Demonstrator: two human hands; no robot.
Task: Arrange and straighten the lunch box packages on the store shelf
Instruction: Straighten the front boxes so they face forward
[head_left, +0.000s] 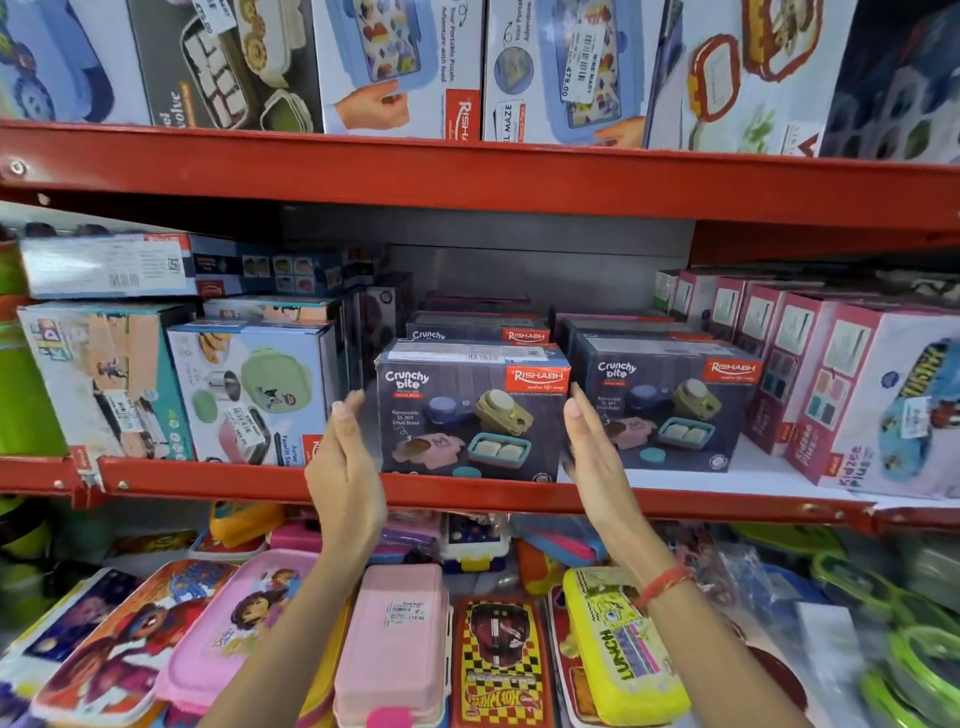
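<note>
Apparently mid-straightening, the left hand (345, 467) and right hand (592, 457), both flat and wide, flanked a dark box (470, 410), next needing a square nudge.

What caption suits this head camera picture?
Two bare hands, left and right, flank a dark cardboard Crunchy Bite lunch box package on a red metal shelf.

"crunchy bite", "rishabh" on dark box (470, 410); "kidzee plus" on pink box (852, 410); "lunch" on yellow case (621, 654).
</note>
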